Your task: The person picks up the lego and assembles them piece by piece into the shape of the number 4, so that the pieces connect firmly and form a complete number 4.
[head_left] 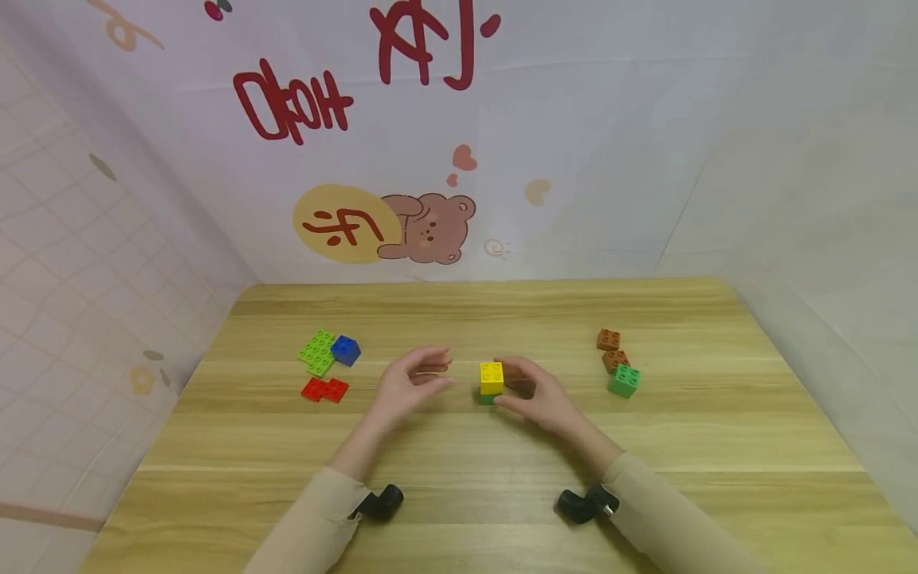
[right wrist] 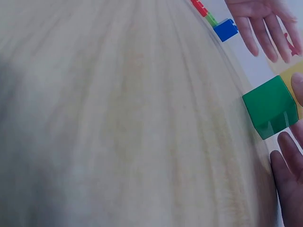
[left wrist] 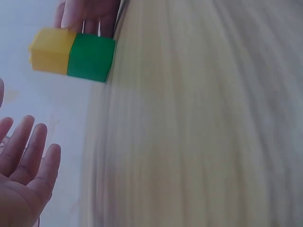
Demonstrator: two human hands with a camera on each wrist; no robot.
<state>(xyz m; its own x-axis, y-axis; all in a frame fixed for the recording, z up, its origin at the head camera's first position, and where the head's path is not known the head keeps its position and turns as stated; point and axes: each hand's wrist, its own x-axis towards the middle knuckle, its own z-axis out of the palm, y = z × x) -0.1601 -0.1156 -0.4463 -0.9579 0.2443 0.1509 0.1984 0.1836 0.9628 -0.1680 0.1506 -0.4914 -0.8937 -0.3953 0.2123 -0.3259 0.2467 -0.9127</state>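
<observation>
A yellow brick (head_left: 491, 376) sits on top of a green brick (head_left: 491, 399), and the two form a small upright stack at the middle of the table. My right hand (head_left: 539, 396) pinches the stack from the right, thumb in front and forefinger behind. In the right wrist view the thumb (right wrist: 298, 87) lies against the yellow part, beside the green brick (right wrist: 271, 108). To the left of the stack my left hand (head_left: 407, 386) is held apart from it, fingers loosely bent with nothing in them. The left wrist view shows its spread fingers (left wrist: 35, 146) below the stack.
At the left lie a lime plate (head_left: 317, 351) with a blue brick (head_left: 346, 350) against it, and red flat pieces (head_left: 325, 390). Two brown bricks (head_left: 609, 340) and another green brick (head_left: 625, 381) stand at the right. A printed cloth (head_left: 574, 159) hangs behind the table.
</observation>
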